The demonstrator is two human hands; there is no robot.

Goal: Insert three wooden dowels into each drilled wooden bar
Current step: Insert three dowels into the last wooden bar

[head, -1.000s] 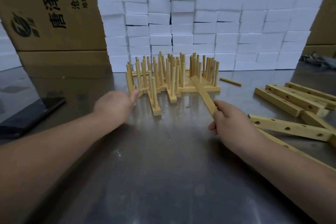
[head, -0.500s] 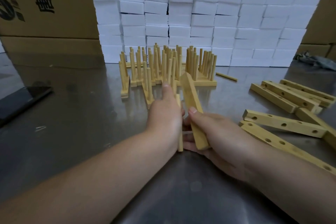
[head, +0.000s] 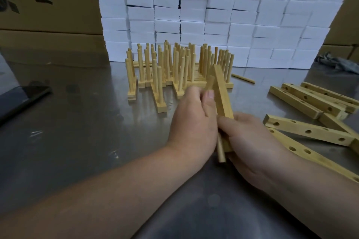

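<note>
The steel bench (head: 77, 141) carries everything; behind the cluster of finished bars (head: 174, 68) rises a wall of white blocks (head: 213, 15), and to the left of that cluster, further back, stand the cardboard boxes (head: 48, 6) with printed characters. The cluster itself is a crowd of bars lying flat with dowels standing upright in them, packed side by side. Well to the right of the cluster lies a pile of drilled bars (head: 310, 101), crossing one another, holes up and unfilled; a grey cloth (head: 338, 63) sits behind that pile. Well to the left of the cluster lies a dark flat slab (head: 23, 97), perhaps a phone.

Just in front of the cluster the two hands meet. The right hand (head: 250, 137) has its fingers wrapped round the near end of the held bar (head: 221, 91), which tilts up and away so its far end overlaps the cluster's right side; no holes show on the faces in view. The left hand (head: 192, 120) has its fingers curled round a dowel (head: 221, 151), pressed against the bar's left face; one end pokes out below the hand, another above the thumb; whether that is one piece or several I cannot tell. A loose dowel (head: 242, 78) lies flat just right of the cluster.
</note>
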